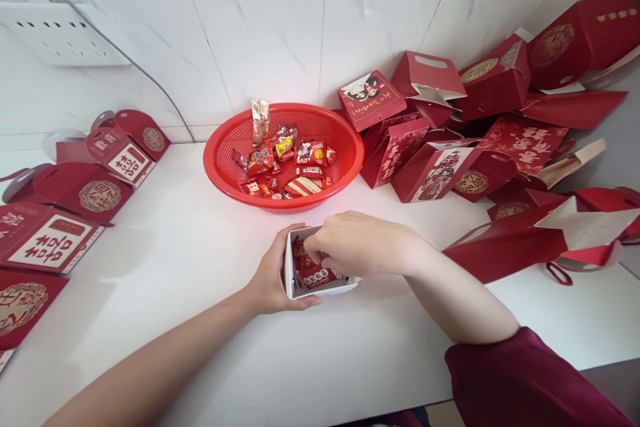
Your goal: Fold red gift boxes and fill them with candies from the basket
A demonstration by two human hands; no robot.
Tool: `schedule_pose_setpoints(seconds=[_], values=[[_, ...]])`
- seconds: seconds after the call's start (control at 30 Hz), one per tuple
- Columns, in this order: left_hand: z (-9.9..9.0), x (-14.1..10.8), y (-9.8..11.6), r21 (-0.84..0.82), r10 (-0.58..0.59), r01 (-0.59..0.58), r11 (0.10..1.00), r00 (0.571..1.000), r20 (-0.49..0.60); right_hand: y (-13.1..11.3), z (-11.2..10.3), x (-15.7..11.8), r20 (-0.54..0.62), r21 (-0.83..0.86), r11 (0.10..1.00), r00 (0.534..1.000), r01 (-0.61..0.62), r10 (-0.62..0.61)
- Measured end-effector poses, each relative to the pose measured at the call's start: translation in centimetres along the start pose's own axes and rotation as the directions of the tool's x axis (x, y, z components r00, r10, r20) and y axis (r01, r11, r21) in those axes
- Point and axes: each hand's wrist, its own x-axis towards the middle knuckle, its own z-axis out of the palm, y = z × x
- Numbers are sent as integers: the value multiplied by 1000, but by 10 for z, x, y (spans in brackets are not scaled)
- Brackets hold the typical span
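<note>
A small open box (324,290) with white inner walls stands at the middle of the white table, its opening facing up. Red wrapped sweets (314,273) lie inside it. My left hand (275,280) wraps round the box's left side, thumb in front and fingers behind. From the right, my right hand (350,243) reaches over the rim with its fingers bent down into the box; its fingertips are partly hidden, and whether they hold a sweet cannot be made out. Just behind the box is a red plastic basket (220,177) with several wrapped sweets (285,145).
Red folded gift boxes (103,193) stand in a row at the left. More red boxes (435,170) are piled at the right, up to the tiled wall (270,27). A grey cable (150,79) hangs from a socket panel (60,33).
</note>
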Motion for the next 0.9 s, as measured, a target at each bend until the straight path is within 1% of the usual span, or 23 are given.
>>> schedule_pose_setpoints(seconds=[0.17, 0.27, 0.37, 0.4, 0.47, 0.5, 0.57, 0.63, 0.7, 0.73, 0.77, 0.8, 0.83, 0.87, 0.9], values=[[0, 1, 1, 14, -1, 1, 1000, 1000, 6, -5, 8, 8, 88, -67, 997, 995, -39, 45], [-1, 1, 1, 6, -9, 9, 1000, 1000, 9, -7, 11, 14, 105, -66, 997, 993, -38, 45], [-1, 3, 2, -30, -38, 39, 999, 999, 17, -5, 7, 14, 91, -20, 999, 995, -35, 37], [-1, 3, 2, -50, -52, 53, 997, 998, 24, -3, 4, 12, 67, 15, 999, 997, -30, 29], [-1, 5, 3, -95, -64, 68, 993, 997, 38, 3, -5, 6, -28, 138, 990, 999, 19, -15], [0, 5, 3, -117, -62, 67, 991, 997, 45, 7, -11, 2, -97, 215, 975, 994, 62, -42], [0, 6, 4, -165, -59, 67, 984, 997, 53, 20, -21, -6, -244, 345, 926, 967, 149, -65], [1, 6, 5, -208, -73, 84, 975, 996, 60, 39, -29, -10, -369, 418, 892, 929, 171, -5], [2, 6, 6, -240, -94, 108, 965, 993, 68, 62, -34, -5, -447, 465, 879, 885, 110, 126], [2, 5, 6, -250, -100, 114, 961, 993, 71, 74, -37, 1, -456, 477, 877, 867, 48, 201], [2, 5, 5, -257, -103, 119, 959, 992, 75, 85, -39, 9, -433, 467, 884, 861, -38, 266], [2, 5, 5, -263, -105, 122, 957, 991, 78, 96, -41, 20, -374, 422, 896, 873, -141, 314], [2, 4, 5, -269, -105, 123, 955, 991, 81, 105, -43, 32, -279, 335, 911, 898, -241, 340], [2, 4, 5, -272, -104, 122, 955, 991, 82, 112, -45, 45, -159, 227, 921, 921, -316, 355], [1, 4, 5, -270, -101, 120, 955, 991, 84, 117, -46, 58, -57, 155, 923, 929, -354, 366]])
